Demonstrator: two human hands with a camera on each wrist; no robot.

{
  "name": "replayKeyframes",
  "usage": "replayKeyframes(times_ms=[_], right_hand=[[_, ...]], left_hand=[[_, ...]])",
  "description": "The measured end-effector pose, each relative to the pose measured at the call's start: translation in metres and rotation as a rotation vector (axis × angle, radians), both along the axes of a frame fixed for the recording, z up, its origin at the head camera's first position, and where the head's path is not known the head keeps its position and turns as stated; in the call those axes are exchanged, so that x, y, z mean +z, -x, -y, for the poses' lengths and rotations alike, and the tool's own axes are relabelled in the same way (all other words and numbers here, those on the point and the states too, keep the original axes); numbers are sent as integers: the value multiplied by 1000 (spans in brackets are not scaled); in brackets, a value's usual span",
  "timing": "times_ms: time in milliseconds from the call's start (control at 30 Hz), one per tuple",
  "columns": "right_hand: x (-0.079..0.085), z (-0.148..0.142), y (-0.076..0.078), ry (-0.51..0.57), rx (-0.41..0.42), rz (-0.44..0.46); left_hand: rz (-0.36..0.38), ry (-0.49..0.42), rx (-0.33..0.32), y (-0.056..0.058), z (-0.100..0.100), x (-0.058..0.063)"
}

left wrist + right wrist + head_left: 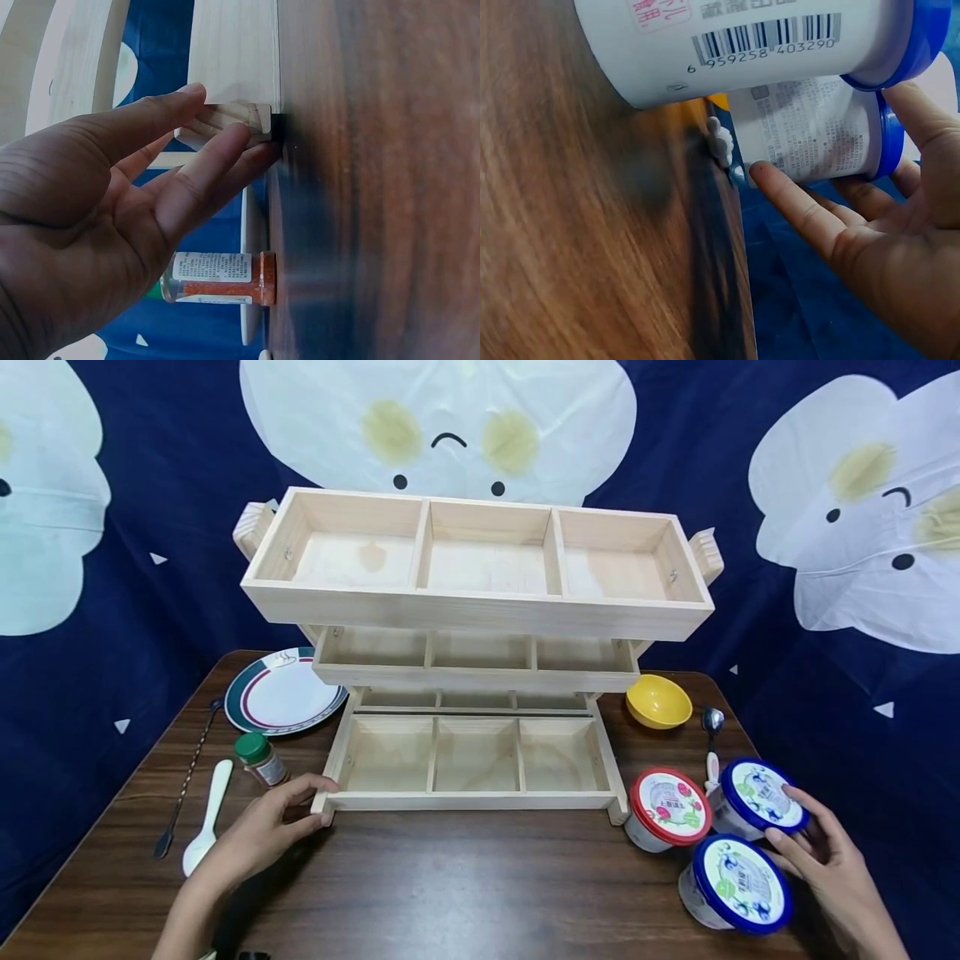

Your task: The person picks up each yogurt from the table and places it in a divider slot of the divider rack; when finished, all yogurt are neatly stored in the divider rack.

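My left hand [262, 827] grips the front left corner of a pale wooden tiered box [472, 802], its thumb and fingers about the corner end [225, 120]. The box stands fanned out, with several levels split into compartments. At the right, my right hand [832, 864] holds a blue-lidded tub [765, 793] near the table's edge; in the right wrist view, fingers lie along the side of this tub [802, 127]. Just in front stands another blue-lidded tub [742, 883]. To their left is a red-lidded tub [670, 808].
Beside the left hand stands a green-capped spice jar [261, 760], near a white spoon [210, 818], a long twisted-handled spoon [191, 772] and a plate [283, 689]. A yellow bowl [658, 702] and a metal spoon [712, 735] lie behind the tubs. Dark blue cloth hangs behind.
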State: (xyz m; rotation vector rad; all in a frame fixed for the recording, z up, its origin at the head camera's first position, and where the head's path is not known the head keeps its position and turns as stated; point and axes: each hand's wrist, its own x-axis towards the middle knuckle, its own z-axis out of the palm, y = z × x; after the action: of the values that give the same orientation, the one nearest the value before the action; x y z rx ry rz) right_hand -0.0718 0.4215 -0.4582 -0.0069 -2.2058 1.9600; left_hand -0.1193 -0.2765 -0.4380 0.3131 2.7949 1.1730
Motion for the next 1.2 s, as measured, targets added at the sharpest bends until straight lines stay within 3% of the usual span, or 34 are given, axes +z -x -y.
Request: replayKeyframes(times_ms=[333,567,733,1033,1200], right_hand=[[13,7,1,-89,-105,4],[22,12,0,-44,-89,-24],[29,14,-4,-27,-114,3],[42,21,2,-236,-111,-61],[49,28,4,-438,-165,13]], left_hand=[[-1,-7,8,-2,1,1],[-8,-3,8,-2,1,2],[-4,-23,-9,0,0,0],[9,-24,2,-2,0,1],[10,-19,8,-2,0,1]])
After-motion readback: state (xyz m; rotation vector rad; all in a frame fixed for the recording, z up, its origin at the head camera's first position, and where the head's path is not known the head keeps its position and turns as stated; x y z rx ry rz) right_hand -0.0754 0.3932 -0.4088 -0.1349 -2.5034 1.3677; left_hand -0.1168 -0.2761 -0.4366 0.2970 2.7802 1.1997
